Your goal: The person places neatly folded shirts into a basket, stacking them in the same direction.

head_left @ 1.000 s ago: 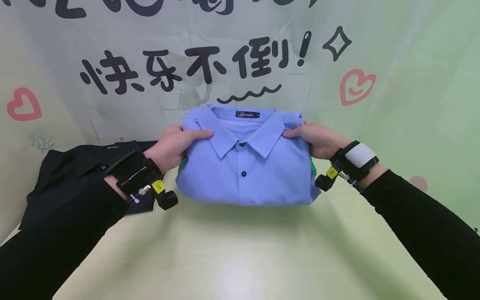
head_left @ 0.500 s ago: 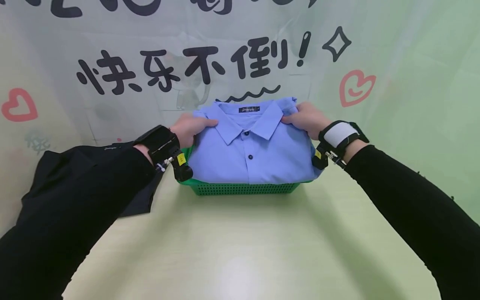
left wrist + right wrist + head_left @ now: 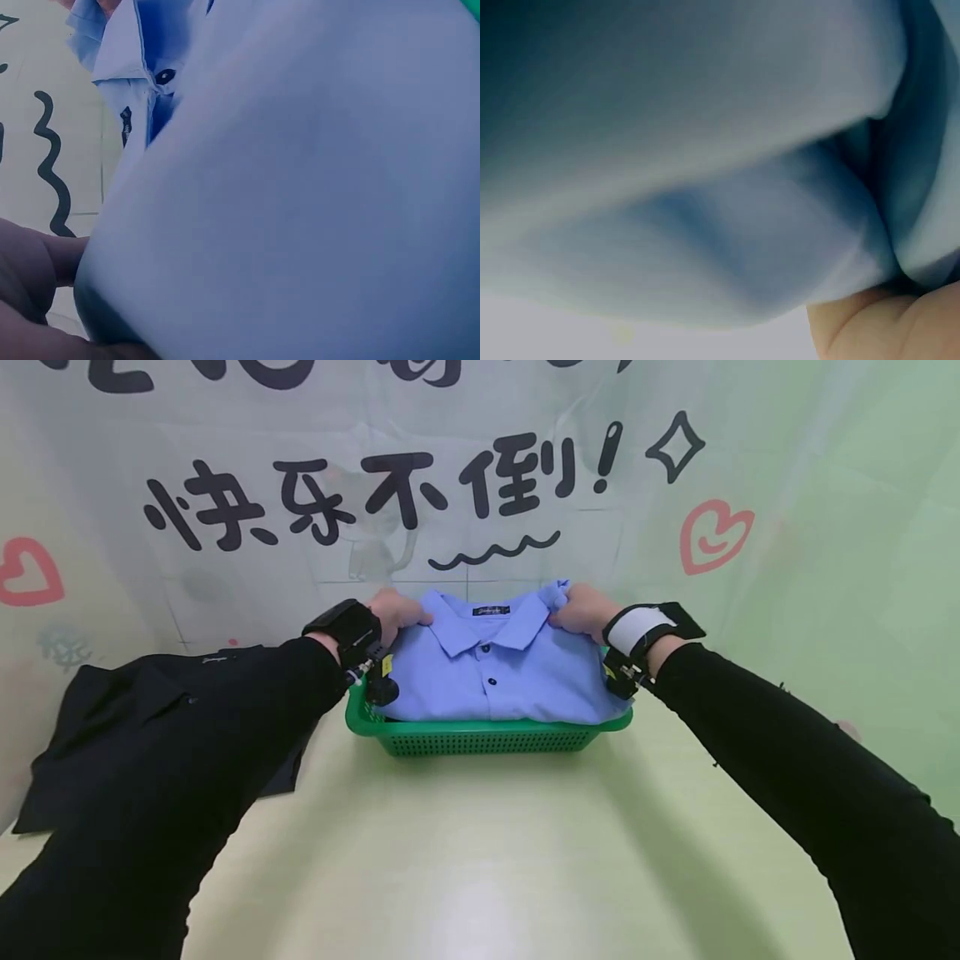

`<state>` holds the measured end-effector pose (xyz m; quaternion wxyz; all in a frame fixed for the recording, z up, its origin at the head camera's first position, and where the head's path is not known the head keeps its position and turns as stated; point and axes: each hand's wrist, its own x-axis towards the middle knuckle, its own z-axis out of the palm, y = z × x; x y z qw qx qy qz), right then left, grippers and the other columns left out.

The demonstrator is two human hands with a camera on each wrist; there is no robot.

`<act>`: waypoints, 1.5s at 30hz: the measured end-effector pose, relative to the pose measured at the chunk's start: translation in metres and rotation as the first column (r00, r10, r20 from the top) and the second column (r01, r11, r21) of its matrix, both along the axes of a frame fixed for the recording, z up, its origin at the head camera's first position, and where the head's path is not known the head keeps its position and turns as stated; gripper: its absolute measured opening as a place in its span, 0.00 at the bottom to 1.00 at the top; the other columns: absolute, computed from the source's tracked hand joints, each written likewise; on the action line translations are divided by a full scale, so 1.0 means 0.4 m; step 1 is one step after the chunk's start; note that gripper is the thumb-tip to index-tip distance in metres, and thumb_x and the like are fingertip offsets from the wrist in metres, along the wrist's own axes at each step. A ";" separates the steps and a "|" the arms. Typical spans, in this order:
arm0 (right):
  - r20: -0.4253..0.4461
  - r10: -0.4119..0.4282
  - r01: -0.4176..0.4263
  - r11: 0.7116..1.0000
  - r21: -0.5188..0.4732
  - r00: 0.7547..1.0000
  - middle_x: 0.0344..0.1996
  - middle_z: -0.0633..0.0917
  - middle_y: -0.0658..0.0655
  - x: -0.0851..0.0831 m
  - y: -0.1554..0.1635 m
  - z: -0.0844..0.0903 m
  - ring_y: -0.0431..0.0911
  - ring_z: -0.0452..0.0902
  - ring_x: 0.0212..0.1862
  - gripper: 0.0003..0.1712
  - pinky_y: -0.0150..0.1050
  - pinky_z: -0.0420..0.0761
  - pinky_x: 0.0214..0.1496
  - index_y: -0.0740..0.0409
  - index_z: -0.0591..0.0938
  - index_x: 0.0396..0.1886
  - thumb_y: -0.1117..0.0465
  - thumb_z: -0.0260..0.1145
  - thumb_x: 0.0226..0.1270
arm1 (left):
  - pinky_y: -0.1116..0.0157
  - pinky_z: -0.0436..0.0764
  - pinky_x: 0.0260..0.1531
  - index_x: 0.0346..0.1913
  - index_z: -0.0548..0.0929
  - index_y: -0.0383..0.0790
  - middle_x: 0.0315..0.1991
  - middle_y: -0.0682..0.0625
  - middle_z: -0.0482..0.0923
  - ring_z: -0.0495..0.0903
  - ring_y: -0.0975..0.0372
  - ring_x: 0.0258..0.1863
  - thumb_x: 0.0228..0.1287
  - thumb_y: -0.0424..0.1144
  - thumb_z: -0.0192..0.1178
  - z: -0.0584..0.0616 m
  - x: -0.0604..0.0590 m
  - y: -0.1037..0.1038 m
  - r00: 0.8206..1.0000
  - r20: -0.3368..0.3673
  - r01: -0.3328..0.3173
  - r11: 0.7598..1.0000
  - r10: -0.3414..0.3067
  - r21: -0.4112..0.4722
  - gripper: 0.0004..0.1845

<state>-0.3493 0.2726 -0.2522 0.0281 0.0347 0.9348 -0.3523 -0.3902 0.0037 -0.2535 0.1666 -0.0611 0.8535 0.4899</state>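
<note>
Light-blue folded collared shirt (image 3: 502,685) is resting in a green, perforated, rectangular plastic basket (image 3: 487,744), its collar at the far end, while I am holding both black-sleeved arms outstretched before me and angled inward. My left hand (image 3: 397,612) is pinching the cloth beside one side of the collar, and my right hand (image 3: 583,610) is gripping a bunched bit at the other shoulder. Between my hands the collar is lying, the buttoned front spreading from there toward me.
</note>
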 end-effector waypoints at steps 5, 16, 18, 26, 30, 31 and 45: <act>0.053 0.001 -0.001 1.000 0.002 0.999 0.23 0.62 0.53 -0.008 -0.006 -0.011 0.45 0.64 0.27 0.20 0.35 0.67 0.31 0.56 0.61 0.19 0.71 0.60 0.65 | 0.56 0.66 0.64 0.71 0.57 0.26 0.67 0.35 0.64 0.66 0.47 0.64 0.70 0.36 0.58 -0.018 -0.028 0.010 0.999 0.005 0.048 0.994 -0.047 -0.094 0.34; 0.439 0.047 -0.023 0.998 -0.061 0.897 0.57 0.66 0.63 -0.041 -0.033 -0.024 0.53 0.66 0.56 0.20 0.42 0.73 0.53 0.70 0.64 0.59 0.72 0.54 0.70 | 0.54 0.61 0.67 0.73 0.54 0.26 0.71 0.35 0.57 0.59 0.46 0.67 0.75 0.39 0.48 -0.032 -0.041 0.015 0.964 0.119 0.261 0.941 -0.240 -0.218 0.31; 0.448 0.035 -0.005 0.998 -0.067 0.893 0.67 0.62 0.64 -0.038 -0.038 -0.011 0.56 0.60 0.66 0.31 0.49 0.68 0.64 0.69 0.57 0.70 0.68 0.55 0.71 | 0.52 0.58 0.68 0.76 0.50 0.29 0.74 0.36 0.52 0.54 0.45 0.71 0.77 0.41 0.47 -0.021 -0.032 0.015 0.968 0.123 0.239 0.958 -0.220 -0.160 0.33; 0.431 0.007 0.045 0.993 -0.109 0.902 0.77 0.45 0.65 -0.006 -0.035 0.053 0.71 0.43 0.72 0.41 0.66 0.57 0.67 0.61 0.41 0.79 0.48 0.47 0.80 | 0.52 0.43 0.72 0.78 0.38 0.34 0.78 0.39 0.36 0.38 0.48 0.76 0.80 0.46 0.39 0.032 0.016 0.001 0.962 0.137 0.237 0.971 -0.236 0.005 0.35; 0.422 -0.010 0.088 0.983 -0.164 0.906 0.77 0.44 0.64 0.006 -0.033 0.071 0.70 0.41 0.73 0.41 0.66 0.54 0.68 0.58 0.40 0.80 0.41 0.40 0.80 | 0.55 0.41 0.72 0.78 0.37 0.36 0.78 0.41 0.33 0.35 0.51 0.76 0.82 0.46 0.33 0.053 0.037 -0.012 0.960 0.113 0.250 0.966 -0.257 0.071 0.32; 0.421 -0.017 0.099 0.980 -0.175 0.907 0.77 0.44 0.63 0.011 -0.033 0.075 0.70 0.41 0.73 0.41 0.65 0.54 0.68 0.57 0.40 0.80 0.40 0.40 0.80 | 0.55 0.40 0.72 0.78 0.36 0.37 0.78 0.42 0.32 0.34 0.52 0.76 0.82 0.45 0.32 0.059 0.043 -0.016 0.959 0.106 0.253 0.964 -0.261 0.086 0.32; 0.203 0.041 0.016 0.962 -0.271 0.978 0.68 0.65 0.67 0.152 -0.066 0.086 0.60 0.61 0.68 0.37 0.56 0.64 0.67 0.69 0.64 0.69 0.42 0.44 0.80 | 0.51 0.51 0.71 0.79 0.35 0.41 0.79 0.43 0.34 0.42 0.47 0.75 0.81 0.48 0.34 0.065 0.173 -0.081 0.990 -0.004 0.136 0.930 -0.143 0.340 0.34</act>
